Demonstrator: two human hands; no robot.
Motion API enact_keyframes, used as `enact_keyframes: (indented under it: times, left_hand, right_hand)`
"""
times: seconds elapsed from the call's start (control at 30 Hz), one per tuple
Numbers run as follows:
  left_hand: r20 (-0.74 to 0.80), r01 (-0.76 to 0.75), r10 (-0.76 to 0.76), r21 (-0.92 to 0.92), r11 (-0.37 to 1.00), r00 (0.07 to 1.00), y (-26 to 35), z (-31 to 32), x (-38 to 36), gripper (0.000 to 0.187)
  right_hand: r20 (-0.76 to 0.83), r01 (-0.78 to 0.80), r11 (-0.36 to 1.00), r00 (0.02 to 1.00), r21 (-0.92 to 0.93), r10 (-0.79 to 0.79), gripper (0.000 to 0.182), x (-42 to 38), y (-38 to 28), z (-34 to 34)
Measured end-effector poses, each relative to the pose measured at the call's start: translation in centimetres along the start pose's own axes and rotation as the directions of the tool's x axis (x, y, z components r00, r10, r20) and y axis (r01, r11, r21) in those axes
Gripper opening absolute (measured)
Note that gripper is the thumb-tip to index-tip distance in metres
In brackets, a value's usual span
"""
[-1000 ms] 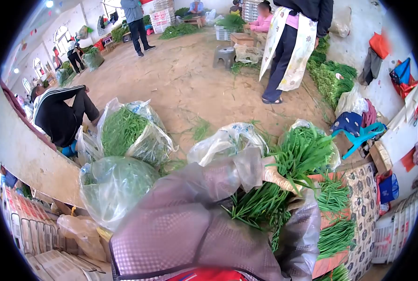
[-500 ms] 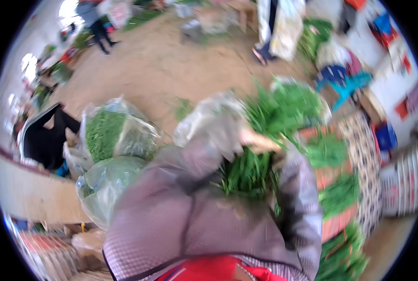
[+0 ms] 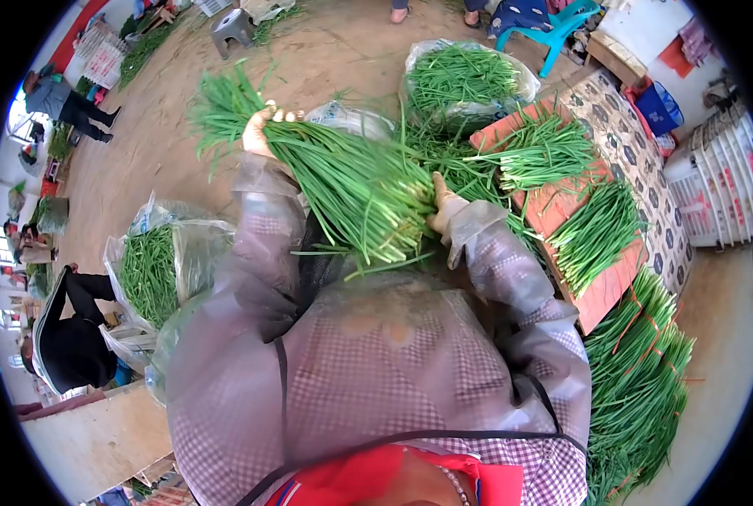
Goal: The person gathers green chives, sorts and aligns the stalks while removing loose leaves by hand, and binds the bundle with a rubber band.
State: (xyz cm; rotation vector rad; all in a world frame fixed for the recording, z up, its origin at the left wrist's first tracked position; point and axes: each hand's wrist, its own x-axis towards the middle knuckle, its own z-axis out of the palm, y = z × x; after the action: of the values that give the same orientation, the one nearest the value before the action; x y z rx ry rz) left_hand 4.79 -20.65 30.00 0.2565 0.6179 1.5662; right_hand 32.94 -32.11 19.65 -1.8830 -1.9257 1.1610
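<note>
A big loose bunch of garlic chives (image 3: pixel 351 185) lies slantwise in front of my chest, green tips to the upper left and pale stem ends to the lower right. My left hand (image 3: pixel 262 131) is closed round it near the leafy tips, fingers over the top. At the stem end, my right hand (image 3: pixel 448 209) holds the bunch's side, its thumb pointing up and its other fingers partly hidden. To the right, smaller chive bunches (image 3: pixel 600 232) rest in rows on a reddish board (image 3: pixel 553 207).
Tied chives (image 3: pixel 638 388) are piled at the lower right. Plastic bags of greens stand ahead (image 3: pixel 465 76) and at left (image 3: pixel 150 274). Stacked white crates (image 3: pixel 718 173), a blue chair (image 3: pixel 553 34) and a grey stool (image 3: pixel 231 32) are around. A person in black (image 3: pixel 77 346) sits at left.
The chive bunch has come up from near my lap and now stretches across in front of me. My left hand has moved left and the hands are farther apart. The view has shifted.
</note>
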Motion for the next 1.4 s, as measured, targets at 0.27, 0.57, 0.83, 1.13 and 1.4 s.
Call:
enact_keyframes:
  times: [0.27,0.57,0.83,1.13,1.4]
  left_hand:
    - [-0.122,-0.088,0.084,-0.032,0.996,0.989,3.9,-8.0,6.0,0.01]
    - [-0.21,-0.117,0.104,-0.05,0.992,0.972,3.2,-6.7,3.8,0.011]
    - [-0.208,-0.142,0.142,0.014,0.99,0.968,2.1,-6.9,2.8,0.015]
    - [-0.052,-0.19,0.186,-0.068,0.979,0.981,1.8,-7.4,2.4,0.012]
    - [0.224,-0.125,0.143,-0.093,0.988,0.964,1.2,-5.4,0.3,0.005]
  right_hand:
    - [-0.403,-0.048,0.761,0.826,0.647,0.394,0.016,-1.2,12.7,1.3]
    - [-0.388,0.714,0.669,0.567,-0.209,-0.727,0.091,-4.9,-7.3,-3.1]
    - [0.034,0.605,0.754,0.785,-0.256,-0.618,0.044,-2.3,-4.2,1.9]
    - [-0.341,0.274,0.956,0.913,0.1,-0.226,0.026,-5.3,6.8,-1.4]
    - [-0.316,0.396,0.91,0.854,-0.12,-0.413,0.058,2.6,-7.1,-1.6]
